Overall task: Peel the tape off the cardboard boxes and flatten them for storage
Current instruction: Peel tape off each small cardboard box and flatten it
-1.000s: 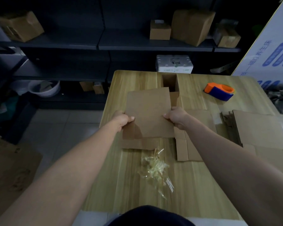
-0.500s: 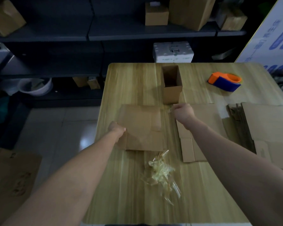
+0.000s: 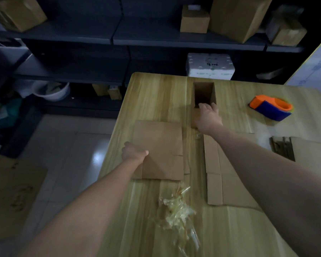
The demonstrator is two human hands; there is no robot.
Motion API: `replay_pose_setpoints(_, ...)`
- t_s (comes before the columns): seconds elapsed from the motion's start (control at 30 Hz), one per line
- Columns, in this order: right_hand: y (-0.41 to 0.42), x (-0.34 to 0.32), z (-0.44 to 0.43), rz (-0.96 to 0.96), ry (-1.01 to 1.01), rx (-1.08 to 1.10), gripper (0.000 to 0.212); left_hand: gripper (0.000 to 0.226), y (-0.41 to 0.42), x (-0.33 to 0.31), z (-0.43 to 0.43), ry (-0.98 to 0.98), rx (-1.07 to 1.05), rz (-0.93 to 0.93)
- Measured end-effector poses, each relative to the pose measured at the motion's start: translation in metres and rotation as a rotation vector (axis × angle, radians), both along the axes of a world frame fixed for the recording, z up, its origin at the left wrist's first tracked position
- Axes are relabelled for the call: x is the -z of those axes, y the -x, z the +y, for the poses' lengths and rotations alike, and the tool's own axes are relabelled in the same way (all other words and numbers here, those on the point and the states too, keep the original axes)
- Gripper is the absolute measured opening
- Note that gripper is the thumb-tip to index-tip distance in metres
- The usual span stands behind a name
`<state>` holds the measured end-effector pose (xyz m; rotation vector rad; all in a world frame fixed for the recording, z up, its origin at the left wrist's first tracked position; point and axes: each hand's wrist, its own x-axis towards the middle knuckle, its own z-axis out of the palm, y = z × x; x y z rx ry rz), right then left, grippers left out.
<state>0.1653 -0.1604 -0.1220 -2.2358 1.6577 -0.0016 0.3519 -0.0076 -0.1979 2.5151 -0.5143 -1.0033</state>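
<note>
Flat box (image 3: 161, 145) in L hand (image 3: 134, 153)

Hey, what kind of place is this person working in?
Probably a stockroom or packing room: dark shelves hold cardboard boxes, and the wooden table carries flat cardboard and a tape dispenser.

Flattened box (image 3: 161, 149) laid on the table (image 3: 152, 101) left of centre, held at its left edge by the left hand (image 3: 133, 153). Upright box (image 3: 204, 95) set behind it, right hand (image 3: 208, 117) against its near side. Flat cardboard sheet (image 3: 228, 182) laid right of the flattened box; tape wad (image 3: 176, 210) in front of both; tape dispenser (image 3: 271, 107) placed far right. Shelves (image 3: 156, 39) located behind the table.
</note>
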Motion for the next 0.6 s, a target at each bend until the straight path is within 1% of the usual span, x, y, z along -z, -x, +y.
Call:
replay_pose_setpoints(0.07, -0.001, 0.003, -0.005, 0.098, 0.026, -0.012, 0.065, 0.085, 0.001, -0.007, -0.003, -0.066, 0.033, -0.034)
replay_pose_setpoints(0.13, 0.0, 0.004, -0.008, 0.185, 0.111, -0.027, 0.048, 0.09, 0.003, -0.014, -0.004, -0.084, 0.081, -0.141)
replay_pose_setpoints(0.17, 0.002, 0.003, -0.009, 0.197, 0.155, -0.029, 0.039, 0.087, 0.005, -0.018, -0.005, -0.046, 0.105, -0.219)
replay_pose_setpoints(0.2, 0.004, 0.001, -0.01, 0.171, 0.202, -0.022, 0.033, 0.08, 0.009, -0.022, -0.006, 0.028, 0.123, -0.294)
replay_pose_setpoints(0.23, 0.006, -0.003, -0.01, 0.111, 0.246, -0.004, 0.029, 0.069, 0.013, -0.027, -0.008, 0.124, 0.133, -0.336)
replay_pose_setpoints(0.27, 0.009, -0.01, -0.009, 0.03, 0.285, 0.02, 0.027, 0.057, 0.019, -0.034, -0.011, 0.227, 0.14, -0.337)
replay_pose_setpoints(0.3, 0.013, -0.019, -0.007, -0.058, 0.312, 0.041, 0.027, 0.048, 0.026, -0.041, -0.014, 0.328, 0.15, -0.305)
replay_pose_setpoints(0.37, 0.022, -0.043, -0.002, -0.241, 0.313, 0.089, 0.028, 0.04, 0.045, -0.061, -0.022, 0.486, 0.203, -0.218)
replay_pose_setpoints(0.43, 0.033, -0.071, 0.003, -0.406, 0.261, 0.146, 0.029, 0.043, 0.066, -0.086, -0.03, 0.608, 0.283, -0.139)
replay_pose_setpoints(0.53, 0.052, -0.107, 0.008, -0.638, 0.191, 0.214, 0.037, 0.057, 0.097, -0.119, -0.039, 0.746, 0.362, 0.028)
replay_pose_setpoints(0.6, 0.064, -0.127, 0.012, -0.693, 0.175, 0.224, 0.041, 0.069, 0.115, -0.138, -0.043, 0.799, 0.384, 0.06)
